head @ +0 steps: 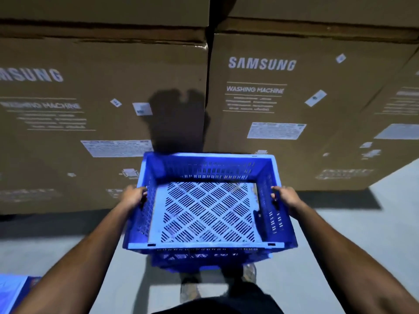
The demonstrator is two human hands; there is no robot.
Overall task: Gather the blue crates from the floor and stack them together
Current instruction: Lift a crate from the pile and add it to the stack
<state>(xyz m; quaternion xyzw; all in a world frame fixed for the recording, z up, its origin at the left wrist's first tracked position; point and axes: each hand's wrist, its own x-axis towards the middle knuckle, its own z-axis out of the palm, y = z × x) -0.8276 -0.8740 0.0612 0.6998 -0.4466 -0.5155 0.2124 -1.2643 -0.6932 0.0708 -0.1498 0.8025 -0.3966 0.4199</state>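
Observation:
A blue plastic crate [208, 207] with a slotted bottom and slotted walls is held up in front of me, above the grey floor. My left hand [132, 196] grips its left rim, fingers curled over the edge. My right hand [284, 197] grips the right rim the same way. The crate is empty. The corner of another blue crate [11, 291] shows at the bottom left on the floor, mostly cut off by the frame edge.
Two tall cardboard washing machine boxes [283, 105] stand close ahead like a wall, with more boxes stacked on top. Grey floor [340, 234] lies to the right and left. My feet [190, 288] are below the crate.

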